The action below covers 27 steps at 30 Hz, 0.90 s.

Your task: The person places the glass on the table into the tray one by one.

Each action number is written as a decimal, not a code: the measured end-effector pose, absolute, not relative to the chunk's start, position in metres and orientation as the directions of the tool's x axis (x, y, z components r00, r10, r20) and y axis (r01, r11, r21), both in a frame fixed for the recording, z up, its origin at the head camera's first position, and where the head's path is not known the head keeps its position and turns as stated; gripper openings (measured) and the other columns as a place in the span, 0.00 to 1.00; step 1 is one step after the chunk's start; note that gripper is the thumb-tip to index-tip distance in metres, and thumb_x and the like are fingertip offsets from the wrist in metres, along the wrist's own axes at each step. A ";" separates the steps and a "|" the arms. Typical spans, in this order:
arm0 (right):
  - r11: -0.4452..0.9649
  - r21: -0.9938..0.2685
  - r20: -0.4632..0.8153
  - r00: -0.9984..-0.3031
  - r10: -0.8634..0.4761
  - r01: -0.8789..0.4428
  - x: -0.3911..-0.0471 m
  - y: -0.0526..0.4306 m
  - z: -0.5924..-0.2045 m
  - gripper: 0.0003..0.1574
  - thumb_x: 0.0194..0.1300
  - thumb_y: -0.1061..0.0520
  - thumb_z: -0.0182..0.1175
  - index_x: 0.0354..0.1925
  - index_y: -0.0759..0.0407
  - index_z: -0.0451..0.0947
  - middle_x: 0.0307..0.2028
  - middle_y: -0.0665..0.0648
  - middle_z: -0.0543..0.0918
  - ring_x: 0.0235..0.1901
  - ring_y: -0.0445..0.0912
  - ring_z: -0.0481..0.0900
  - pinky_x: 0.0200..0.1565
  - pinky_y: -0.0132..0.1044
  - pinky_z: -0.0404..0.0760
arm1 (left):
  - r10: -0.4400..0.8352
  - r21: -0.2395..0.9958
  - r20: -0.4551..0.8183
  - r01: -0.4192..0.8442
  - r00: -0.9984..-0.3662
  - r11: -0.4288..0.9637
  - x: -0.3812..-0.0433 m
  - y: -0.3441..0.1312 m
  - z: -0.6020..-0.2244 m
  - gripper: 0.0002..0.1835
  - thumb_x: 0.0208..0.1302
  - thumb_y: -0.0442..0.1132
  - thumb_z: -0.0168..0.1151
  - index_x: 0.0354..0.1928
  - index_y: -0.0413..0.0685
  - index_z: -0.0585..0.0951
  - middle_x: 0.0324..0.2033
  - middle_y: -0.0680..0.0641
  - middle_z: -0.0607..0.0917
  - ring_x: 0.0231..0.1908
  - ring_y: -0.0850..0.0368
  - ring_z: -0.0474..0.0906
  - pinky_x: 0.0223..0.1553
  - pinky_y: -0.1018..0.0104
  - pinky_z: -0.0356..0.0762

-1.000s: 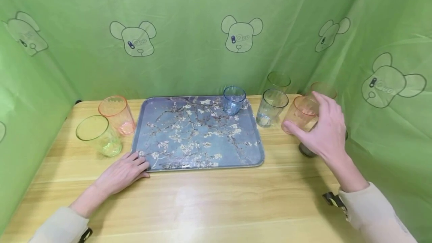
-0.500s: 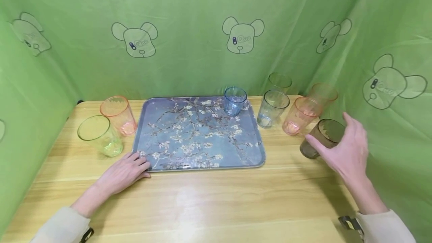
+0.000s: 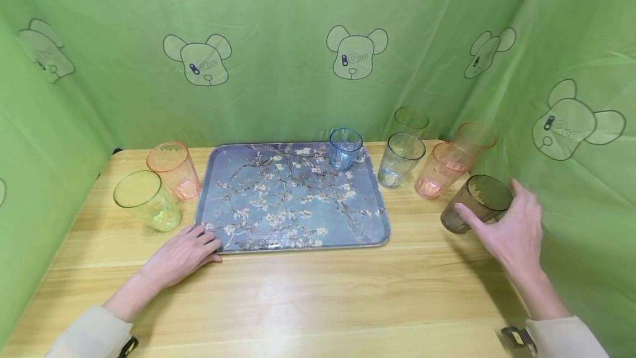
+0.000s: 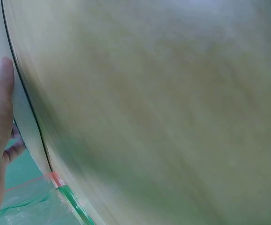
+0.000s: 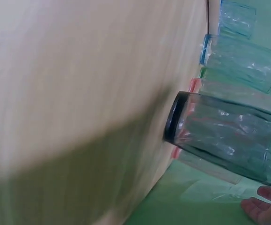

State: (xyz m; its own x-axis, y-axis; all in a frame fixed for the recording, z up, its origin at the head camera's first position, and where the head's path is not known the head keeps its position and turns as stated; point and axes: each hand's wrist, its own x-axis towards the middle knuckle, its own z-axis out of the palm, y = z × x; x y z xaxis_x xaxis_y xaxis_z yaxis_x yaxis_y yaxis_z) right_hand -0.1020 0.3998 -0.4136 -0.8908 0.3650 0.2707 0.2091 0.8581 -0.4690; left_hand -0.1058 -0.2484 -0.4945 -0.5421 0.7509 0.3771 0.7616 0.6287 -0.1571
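In the head view, a blue tray (image 3: 293,198) printed with white blossom branches lies flat on the wooden table. My left hand (image 3: 176,253) holds its near left corner, thumb along the front edge and fingers over the side. Towards the right, a dark grey-brown glass (image 3: 449,217) stands beside my right hand (image 3: 517,231). The thumb lies in front of this glass and the spread fingers reach round its far right side. In the right wrist view, fingertips (image 5: 254,206) appear close to the glass wall; contact is unclear. A small blue glass (image 3: 344,151) stands on the tray's far right corner.
Left of the tray stand a pink glass (image 3: 179,173) and a green glass (image 3: 154,209). To its right are a clear bluish glass (image 3: 397,164), another pink glass (image 3: 437,173), and two more rims behind them. A green curtain (image 3: 283,43) surrounds the table.
My right hand has moved from beside the right pink glass, rightward and nearer, to the dark glass, its thumb now overlapping the glass. The left hand stays at the tray corner.
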 end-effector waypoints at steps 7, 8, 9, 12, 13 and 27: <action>0.825 -0.494 0.197 -0.889 0.413 0.274 -0.101 0.408 -0.424 0.77 0.59 0.25 0.70 0.85 0.58 0.40 0.79 0.76 0.56 0.74 0.75 0.59 0.68 0.77 0.61 | 0.749 -0.151 0.378 0.762 -0.544 0.630 -0.106 -0.248 -0.495 0.12 0.65 0.53 0.66 0.34 0.56 0.77 0.30 0.56 0.78 0.35 0.55 0.72 0.41 0.58 0.73; 0.823 -0.493 0.185 -0.891 0.415 0.281 -0.101 0.409 -0.426 0.77 0.59 0.25 0.69 0.85 0.59 0.40 0.78 0.77 0.57 0.73 0.76 0.60 0.68 0.78 0.61 | 0.748 -0.148 0.380 0.763 -0.544 0.629 -0.106 -0.248 -0.494 0.12 0.65 0.53 0.66 0.34 0.56 0.77 0.30 0.56 0.78 0.35 0.55 0.72 0.41 0.58 0.73; 0.821 -0.493 0.174 -0.892 0.418 0.288 -0.100 0.410 -0.427 0.77 0.60 0.25 0.69 0.85 0.60 0.41 0.78 0.77 0.57 0.72 0.77 0.61 0.67 0.78 0.61 | 0.748 -0.147 0.381 0.763 -0.543 0.629 -0.106 -0.248 -0.494 0.12 0.65 0.53 0.66 0.34 0.56 0.77 0.30 0.56 0.78 0.35 0.55 0.72 0.41 0.59 0.73; 0.818 -0.485 0.134 -0.898 0.419 0.309 -0.100 0.412 -0.431 0.76 0.61 0.24 0.67 0.83 0.64 0.42 0.76 0.80 0.58 0.70 0.81 0.61 0.66 0.79 0.61 | 0.747 -0.147 0.384 0.763 -0.542 0.629 -0.106 -0.248 -0.495 0.12 0.65 0.54 0.65 0.34 0.56 0.77 0.30 0.56 0.78 0.34 0.55 0.71 0.41 0.59 0.73; 0.820 -0.478 0.122 -0.901 0.417 0.315 -0.100 0.412 -0.432 0.76 0.62 0.24 0.66 0.83 0.67 0.42 0.75 0.82 0.59 0.69 0.82 0.62 0.66 0.79 0.62 | 0.747 -0.148 0.384 0.762 -0.543 0.630 -0.106 -0.248 -0.495 0.12 0.65 0.54 0.65 0.34 0.56 0.77 0.30 0.56 0.78 0.34 0.55 0.71 0.41 0.59 0.73; 0.812 -0.462 0.105 -0.887 0.450 0.357 -0.105 0.410 -0.440 0.74 0.64 0.21 0.61 0.75 0.80 0.53 0.65 0.87 0.67 0.63 0.84 0.66 0.64 0.77 0.65 | 0.749 -0.154 0.379 0.761 -0.543 0.630 -0.106 -0.248 -0.496 0.12 0.67 0.54 0.63 0.34 0.55 0.77 0.30 0.56 0.78 0.34 0.55 0.71 0.40 0.59 0.73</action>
State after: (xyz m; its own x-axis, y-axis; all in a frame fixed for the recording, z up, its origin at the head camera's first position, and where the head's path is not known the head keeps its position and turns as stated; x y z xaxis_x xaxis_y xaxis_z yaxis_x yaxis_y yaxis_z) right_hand -0.1053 0.4100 -0.4397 -0.8871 0.4495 0.1049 0.3567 0.8118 -0.4623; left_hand -0.1060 -0.2482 -0.4957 -0.5429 0.7494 0.3790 0.7615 0.6296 -0.1542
